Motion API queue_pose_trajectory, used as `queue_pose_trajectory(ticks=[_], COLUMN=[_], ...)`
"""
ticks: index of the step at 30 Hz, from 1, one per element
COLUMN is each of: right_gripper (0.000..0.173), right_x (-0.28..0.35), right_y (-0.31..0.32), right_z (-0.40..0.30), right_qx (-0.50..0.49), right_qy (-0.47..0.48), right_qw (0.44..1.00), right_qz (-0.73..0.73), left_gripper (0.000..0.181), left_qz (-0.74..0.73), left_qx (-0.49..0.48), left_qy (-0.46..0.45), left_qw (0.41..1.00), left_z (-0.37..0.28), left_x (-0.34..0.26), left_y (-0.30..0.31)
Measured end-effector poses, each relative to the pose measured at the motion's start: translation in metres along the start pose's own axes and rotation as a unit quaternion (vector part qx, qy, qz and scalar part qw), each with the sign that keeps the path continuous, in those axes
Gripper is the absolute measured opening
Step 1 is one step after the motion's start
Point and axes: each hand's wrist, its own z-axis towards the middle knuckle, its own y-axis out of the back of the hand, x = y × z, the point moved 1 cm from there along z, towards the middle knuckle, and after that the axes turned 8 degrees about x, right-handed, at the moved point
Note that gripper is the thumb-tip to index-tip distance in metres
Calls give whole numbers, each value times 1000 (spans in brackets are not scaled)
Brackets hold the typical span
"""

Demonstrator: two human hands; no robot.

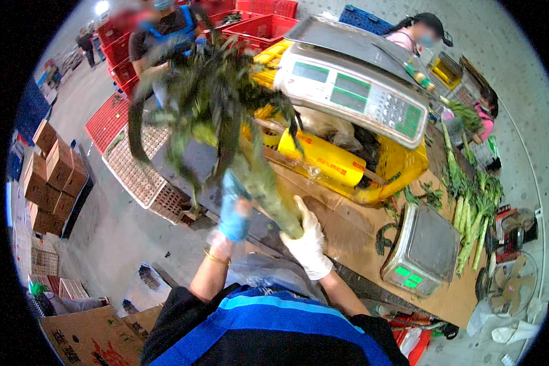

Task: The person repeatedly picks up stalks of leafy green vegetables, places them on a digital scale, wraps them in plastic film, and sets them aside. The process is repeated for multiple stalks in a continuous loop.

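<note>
A leafy celtuce [272, 196] is held up before me, its thick pale stem slanting down toward my body. Dark, drooping leaves [215, 91] fan out at its far end, blurred by motion. My left hand [234, 210], in a blue glove, is blurred and grips the stem just below the leaves. The butt end rests in the grip of my right hand [309, 244], which wears a white glove. Beneath the stem lies a cardboard-covered table [343, 233]. Past my right hand, a yellow plastic basket [405, 167] holds a yellow roll [322, 158] bearing writing.
A large weighing scale [352, 89] sits over the basket; a smaller scale [423, 251] stands at right beside trimmed celtuce stalks [469, 215]. A white crate [139, 167] and stacked cartons [55, 178] are left. A co-worker [164, 45] stands across; a fan [512, 283] is at far right.
</note>
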Motion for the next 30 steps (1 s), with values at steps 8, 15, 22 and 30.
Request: queue_pose_trajectory(ticks=[8, 15, 22, 30], right_gripper=[107, 60, 40, 30], right_x=[62, -28, -61, -59], right_y=[-56, -88, -95, -87], right_z=[48, -26, -45, -34], right_qx=[241, 270, 241, 213], right_qy=[102, -181, -262, -347], right_qw=[961, 919, 902, 843], right_qz=[91, 225, 244, 351], left_gripper=[49, 35, 75, 97], left_qz=[-115, 74, 407, 688], left_qx=[-73, -136, -42, 146], left_qy=[228, 324, 371, 215], left_qw=[964, 933, 833, 677], left_z=[-19, -23, 79, 148], left_x=[22, 54, 64, 113], left_y=[75, 238, 265, 234])
